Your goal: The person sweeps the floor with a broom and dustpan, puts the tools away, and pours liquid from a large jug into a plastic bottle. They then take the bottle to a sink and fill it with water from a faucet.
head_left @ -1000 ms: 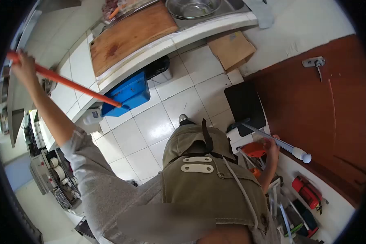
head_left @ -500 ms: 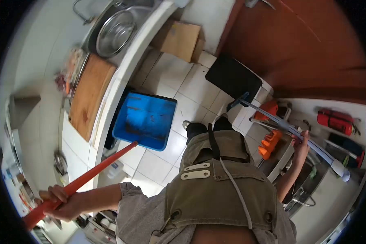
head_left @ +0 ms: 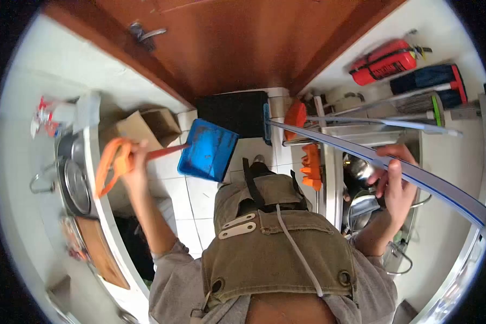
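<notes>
My left hand point(head_left: 137, 166) is closed round the red-orange handle of a long-handled dustpan, just by its orange loop grip point(head_left: 103, 168). The blue pan point(head_left: 207, 150), with dark dirt marks inside, hangs out in front of my legs, close to a black mat point(head_left: 232, 112). On the other side, my right hand point(head_left: 397, 189) grips the grey-blue pole point(head_left: 335, 143) of a broom. Its narrow blue head point(head_left: 267, 124) is at the mat's right edge, and the pole's upper end reaches past my right side.
A brown door point(head_left: 232, 43) stands ahead. Cardboard boxes point(head_left: 137, 129) and a counter with a sink point(head_left: 76, 186) line the left. On the right are a shelf with orange items point(head_left: 311, 166), a red fire extinguisher point(head_left: 383, 62) and other cleaning tools point(head_left: 426, 86).
My view has turned left to right, now facing the door. The dustpan has swung from beside the left counter to near the mat; the broom is still in my right hand.
</notes>
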The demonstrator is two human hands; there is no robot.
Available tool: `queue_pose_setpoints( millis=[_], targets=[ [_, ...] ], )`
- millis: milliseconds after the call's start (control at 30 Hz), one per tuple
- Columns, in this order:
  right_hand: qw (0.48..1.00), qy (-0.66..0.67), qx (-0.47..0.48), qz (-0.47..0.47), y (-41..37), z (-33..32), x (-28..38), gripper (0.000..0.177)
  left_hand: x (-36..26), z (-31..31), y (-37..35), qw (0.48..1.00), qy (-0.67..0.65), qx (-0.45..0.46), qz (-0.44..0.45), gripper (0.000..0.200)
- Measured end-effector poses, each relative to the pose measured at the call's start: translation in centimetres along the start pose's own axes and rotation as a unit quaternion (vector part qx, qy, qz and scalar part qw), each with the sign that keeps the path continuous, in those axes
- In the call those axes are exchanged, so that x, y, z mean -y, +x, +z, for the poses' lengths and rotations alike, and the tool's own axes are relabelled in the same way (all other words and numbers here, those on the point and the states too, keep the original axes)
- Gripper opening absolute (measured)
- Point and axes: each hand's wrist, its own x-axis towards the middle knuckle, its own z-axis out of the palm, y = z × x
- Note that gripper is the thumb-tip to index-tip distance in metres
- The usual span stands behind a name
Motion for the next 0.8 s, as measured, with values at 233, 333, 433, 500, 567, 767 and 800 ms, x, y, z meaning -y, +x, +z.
queue_pose_setpoints(
  millis=[233, 333, 433, 500, 567, 767, 800],
  targets=[
    [0.984, -0.06, -0.17, 0.01, 2.4, -3.5, 3.0, 0.055, 8.0, 21.9, 3.1, 0.969, 0.094, 0.185, 0.134, 0.026],
    [0.964, -0.091, -0.25, -0.004, 3.1, -4.3, 3.3, 0.053, 7.5, 27.9, 5.0, 0.922, 0.102, 0.359, 0.106, 0.025],
    [0.942, -0.086, -0.323, 0.02, 3.6, -3.6, 4.2, 0.049, 9.3, 33.7, 7.3, 0.847, 0.015, 0.51, 0.151, 0.022],
    [0.904, -0.133, -0.403, 0.048, 4.8, -1.6, 5.2, 0.046, 9.6, 37.3, 9.0, 0.779, -0.053, 0.586, 0.218, 0.022],
    [0.921, -0.096, -0.365, 0.095, 5.1, -2.3, 4.7, 0.041, 9.7, 40.9, 10.1, 0.648, -0.073, 0.749, 0.116, 0.025],
    [0.937, -0.031, -0.281, 0.206, 9.2, -1.4, 0.8, 0.017, 14.5, 52.6, 8.5, 0.658, -0.134, 0.739, 0.053, 0.015],
    [0.938, -0.056, -0.268, 0.211, 9.6, -1.7, 0.3, 0.016, 14.3, 54.4, 8.1, 0.659, -0.124, 0.737, 0.087, 0.015]
  ],
)
